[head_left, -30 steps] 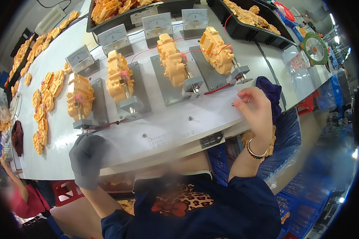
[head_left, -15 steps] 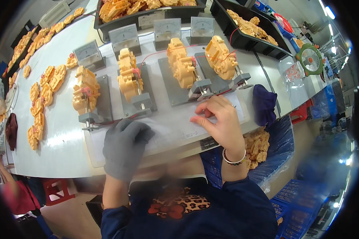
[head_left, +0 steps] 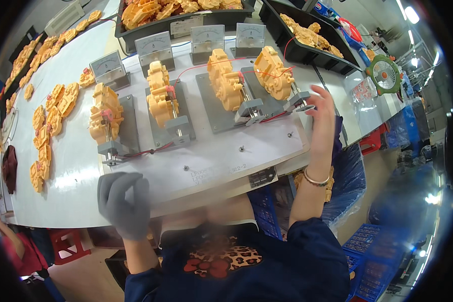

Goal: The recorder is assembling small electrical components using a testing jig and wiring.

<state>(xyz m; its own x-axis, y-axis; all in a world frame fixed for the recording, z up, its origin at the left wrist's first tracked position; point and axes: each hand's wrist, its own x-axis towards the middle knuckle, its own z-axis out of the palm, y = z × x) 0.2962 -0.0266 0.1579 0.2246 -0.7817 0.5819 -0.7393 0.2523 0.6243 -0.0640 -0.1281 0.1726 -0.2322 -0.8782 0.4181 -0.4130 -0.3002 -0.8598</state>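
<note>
My left hand [head_left: 125,204], in a grey glove, is at the table's front edge with its fingers curled in; nothing shows in them. My bare right hand [head_left: 323,113], with a bracelet at the wrist, is raised beside the metal clamp [head_left: 298,100] of the rightmost fixture. Its fingers are bent and apart; whether a fingertip touches the clamp I cannot tell. In that fixture sits a yellow plastic gear housing [head_left: 273,73]. Similar housings sit in the other fixtures: one [head_left: 225,80] beside it, one [head_left: 161,95] farther left and one [head_left: 105,113] leftmost.
Analog meters [head_left: 153,50] stand behind the fixtures, joined by red wires. Black bins [head_left: 186,25] of yellow parts are at the back. Loose housings [head_left: 44,151] line the left side. A green fan [head_left: 385,74] and a dark purple cloth [head_left: 338,132] are to the right.
My right hand has moved right and up to the rightmost clamp. My left hand has drawn back left toward the table edge, uncovering small metal studs along the board's front.
</note>
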